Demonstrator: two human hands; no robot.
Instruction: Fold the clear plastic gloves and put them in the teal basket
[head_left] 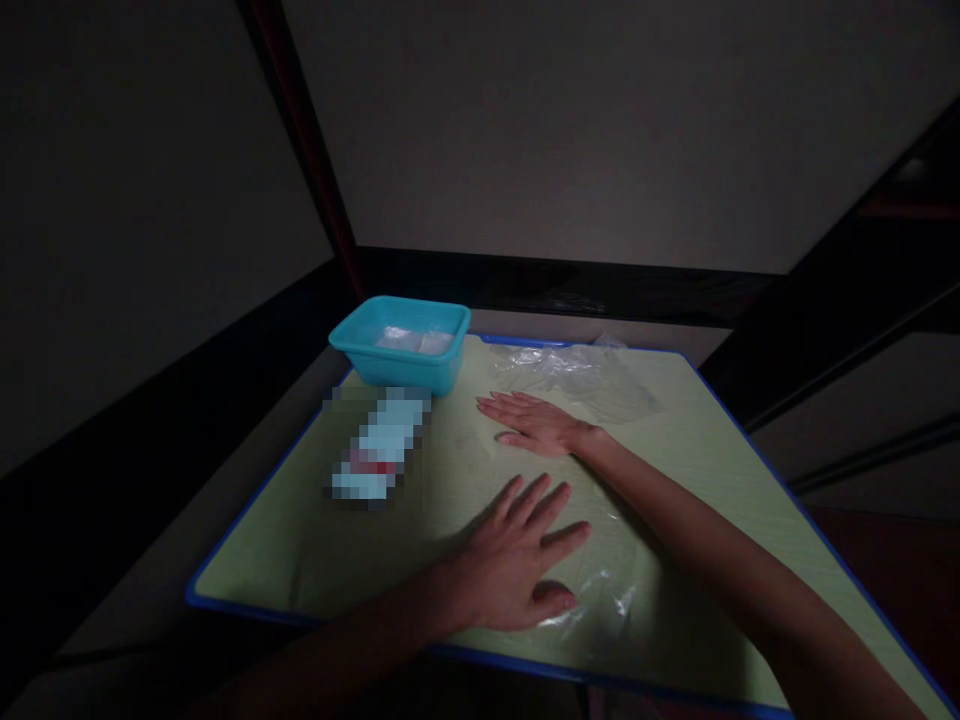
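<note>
My left hand [517, 560] lies palm down near the front of the table, its fingers spread. Beneath and beside it is a clear plastic bag or sheet [607, 600], thin and shiny, whose full outline I cannot make out. Farther up, my right hand [536, 422] rests flat with fingers stretched to the left and the thumb apart. It seems to press on the upper part of the same clear plastic. Just beyond the right hand, another crumpled clear plastic bag [585, 375] spreads toward the back edge. Neither hand grips anything.
A turquoise plastic basin [405, 365] stands at the back left with clear, folded plastic inside. In front of it lies a flat oblong thing [386, 440], blurred by large pixels. The pale table top [690, 440] has a blue rim. Dark-framed walls rise behind and left.
</note>
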